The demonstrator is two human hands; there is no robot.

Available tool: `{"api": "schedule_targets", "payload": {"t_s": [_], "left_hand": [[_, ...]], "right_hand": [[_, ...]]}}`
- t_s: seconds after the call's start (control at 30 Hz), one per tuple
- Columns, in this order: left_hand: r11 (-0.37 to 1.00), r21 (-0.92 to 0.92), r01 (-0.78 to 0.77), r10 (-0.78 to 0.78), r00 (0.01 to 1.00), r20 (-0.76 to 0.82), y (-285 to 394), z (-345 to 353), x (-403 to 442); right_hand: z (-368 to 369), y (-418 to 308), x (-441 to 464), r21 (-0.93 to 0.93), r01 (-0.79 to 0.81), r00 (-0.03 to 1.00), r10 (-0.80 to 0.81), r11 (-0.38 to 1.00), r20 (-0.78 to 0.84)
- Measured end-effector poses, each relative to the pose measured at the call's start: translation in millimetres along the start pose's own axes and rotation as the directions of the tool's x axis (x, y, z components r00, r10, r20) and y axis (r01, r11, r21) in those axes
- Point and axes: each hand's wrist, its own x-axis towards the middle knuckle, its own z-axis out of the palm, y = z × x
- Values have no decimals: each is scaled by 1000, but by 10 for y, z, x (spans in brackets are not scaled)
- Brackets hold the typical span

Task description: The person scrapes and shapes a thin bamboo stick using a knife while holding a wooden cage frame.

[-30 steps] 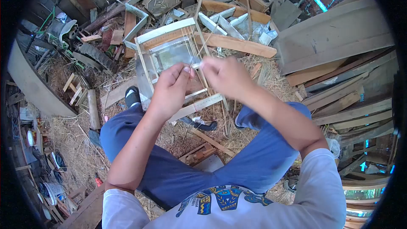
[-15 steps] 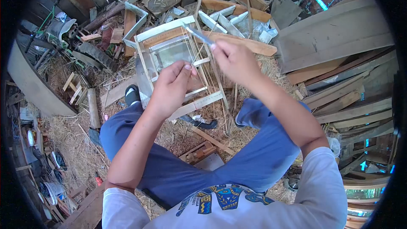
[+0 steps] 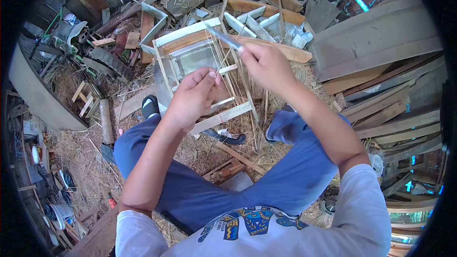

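Observation:
My right hand [image 3: 269,64] is closed around a knife [image 3: 223,37], its slim grey blade pointing up and left over the wooden frame [image 3: 221,115]. My left hand [image 3: 196,93] is closed in a pinch beside a short pale slat [image 3: 228,69] of that frame. What its fingertips hold is too small and partly hidden to make out. Thin light strands run along the frame's right side, close to both hands. The frame stands between my feet, with a greyish, see-through pane [image 3: 193,59] behind its bars.
Scrap wood [image 3: 254,24] is heaped behind the frame. Long boards [image 3: 381,43] lean at the right, and a curved panel [image 3: 45,90] stands at the left near a tyre [image 3: 104,62]. Straw [image 3: 78,157] covers the ground. A small wooden box [image 3: 226,171] lies between my legs.
The knife and my right hand have shifted very slightly. My left hand stays pinched in almost the same place by the slat.

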Motion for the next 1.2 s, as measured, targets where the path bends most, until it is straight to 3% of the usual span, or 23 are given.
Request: {"api": "schedule_targets", "payload": {"t_s": [0.03,0.1,0.13,0.17,0.23,0.27,0.37,0.4,0.47,0.5,0.53,0.63,0.7,0.77,0.87,0.9,0.97,1.03,1.1,1.17,1.2], "left_hand": [[1000,17,-8,8,1000,-13,-1,29,-17],[999,36,-32,33,999,-25,-1,68,9],[990,121,-70,78,995,-65,-45,58,49],[973,207,-97,120,987,-102,-76,51,65],[976,186,-112,132,987,-95,-39,49,56],[965,225,-131,155,984,-93,-44,46,57],[938,291,-189,219,973,-72,-99,41,83],[924,315,-217,254,964,-81,-109,60,80],[910,341,-236,280,956,-84,-109,65,100],[931,294,-219,252,964,-81,-108,52,103],[949,242,-201,226,971,-79,-115,42,94],[954,247,-172,189,981,-49,-88,54,57],[962,217,-166,183,982,-57,-48,98,62],[954,261,-150,176,981,-77,-69,74,65],[958,250,-139,155,987,-46,-65,94,46],[958,247,-145,161,986,-44,-80,97,56],[953,229,-197,206,979,-14,-111,74,77],[959,232,-164,174,984,-25,-50,95,54],[965,225,-134,146,989,-36,-48,108,18],[963,241,-124,134,991,-25,-50,116,1],[963,239,-129,139,990,-26,-48,111,10]], "right_hand": [[35,-11,-52,-2,-1,1000,1,1000,3],[122,-94,-204,-25,153,986,-154,988,-57],[121,-169,-267,-85,169,982,-161,982,95],[112,-164,-244,-81,171,982,-164,982,92],[79,-142,-147,-6,101,995,-101,995,-2],[-38,-142,-41,21,-51,998,50,998,31],[60,-175,-210,-15,89,995,-89,996,-42],[67,-226,-278,-64,130,988,-124,989,95],[0,-199,-199,-62,105,994,-103,993,21],[-23,-154,-149,-55,75,996,-78,996,-44],[-89,-34,-3,-42,153,977,-157,987,-143],[-159,5,-30,-33,132,974,-136,991,-182],[-93,-99,-205,-124,114,993,-114,986,12],[-84,-3,-139,-75,166,974,-176,983,-144],[-283,57,20,-84,23,988,-36,996,-152],[-249,29,-40,-91,26,987,-40,996,-153],[-105,-49,-207,-123,189,978,-198,974,-67],[-165,19,-109,-101,129,991,-132,986,-27],[-262,163,91,-27,-12,987,7,1000,-163],[-199,109,-8,-57,15,982,-25,998,-186],[-129,12,-150,-58,92,988,-98,994,-116]]}}
